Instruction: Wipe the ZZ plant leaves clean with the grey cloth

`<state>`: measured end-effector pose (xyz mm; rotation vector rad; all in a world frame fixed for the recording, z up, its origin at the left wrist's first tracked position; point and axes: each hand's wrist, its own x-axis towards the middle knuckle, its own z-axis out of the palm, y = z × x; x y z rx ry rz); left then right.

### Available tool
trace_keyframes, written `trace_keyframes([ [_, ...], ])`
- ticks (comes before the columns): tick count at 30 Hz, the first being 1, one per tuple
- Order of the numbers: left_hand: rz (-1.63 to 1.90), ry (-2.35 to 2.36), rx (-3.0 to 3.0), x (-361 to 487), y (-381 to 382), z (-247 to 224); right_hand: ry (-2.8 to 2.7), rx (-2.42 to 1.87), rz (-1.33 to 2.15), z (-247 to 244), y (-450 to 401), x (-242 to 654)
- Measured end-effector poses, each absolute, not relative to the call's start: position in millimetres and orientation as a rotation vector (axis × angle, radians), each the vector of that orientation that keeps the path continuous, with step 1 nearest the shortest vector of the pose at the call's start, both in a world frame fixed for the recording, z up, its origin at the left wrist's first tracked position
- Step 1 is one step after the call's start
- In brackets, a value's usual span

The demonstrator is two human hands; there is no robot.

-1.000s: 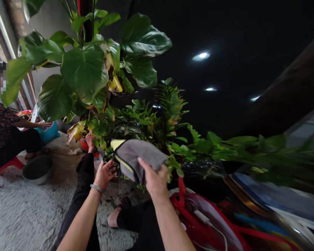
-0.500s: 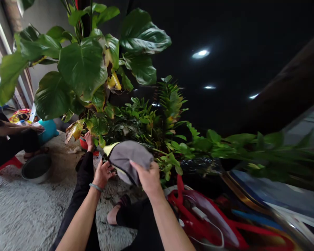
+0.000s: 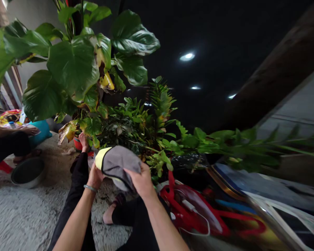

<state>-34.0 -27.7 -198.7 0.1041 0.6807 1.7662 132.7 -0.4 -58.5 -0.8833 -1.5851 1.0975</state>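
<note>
Nearest, I have the grey-and-yellow cloth (image 3: 121, 162) at centre of frame, black-edged, lifted off the ground. Right hand (image 3: 142, 179): gripping its grey end, thumb on top. Left hand (image 3: 95, 177): was apart a half second ago, now touching the yellow end; fingers go behind the fabric, so I can't tell if they've closed on it. Net change: cloth is met at both ends instead of one. Lower right: red bag (image 3: 172, 190), white cable (image 3: 208, 225) in it. Left edge: dark basin (image 3: 32, 183) on rough floor. Farther: broad-leaf plant (image 3: 72, 66), upper left; past the basin, another person's hand (image 3: 30, 130) beside something teal (image 3: 43, 131).
</note>
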Motion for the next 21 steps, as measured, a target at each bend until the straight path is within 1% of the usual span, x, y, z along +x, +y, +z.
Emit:
trace_keyframes([
  [3, 1.719, 0.696, 0.127, -33.9, -26.4, -202.9, -1.388, -0.880, 0.922, -25.7, 26.6, 126.1],
  [5, 1.704, 0.700, 0.144, -34.6, -26.6, -204.8, -1.290, -0.900, 0.896, -22.6, 46.6, 114.8],
  [8, 1.700, 0.701, 0.162, -36.6, -27.0, -206.7, -1.341, -0.946, 1.014, -50.5, 55.2, 99.9],
  [11, 1.695, 0.685, 0.179, -38.7, -26.1, -209.6, -1.550, -0.987, 1.147, -85.5, 37.9, 99.5],
  [13, 1.702, 0.678, 0.172, -39.6, -25.2, -211.8, -1.634, -0.943, 1.201, -91.6, 26.5, 106.3],
  [16, 1.708, 0.686, 0.153, -39.6, -25.2, -211.8, -1.527, -0.898, 1.121, -69.0, 31.5, 119.1],
  [19, 1.696, 0.705, 0.142, -38.6, -27.4, -205.7, -1.319, -0.959, 0.851, -36.3, 60.9, 130.0],
  [21, 1.699, 0.705, 0.136, -38.3, -29.7, -199.9, -1.243, -1.041, 0.741, -29.1, 79.2, 135.5],
])
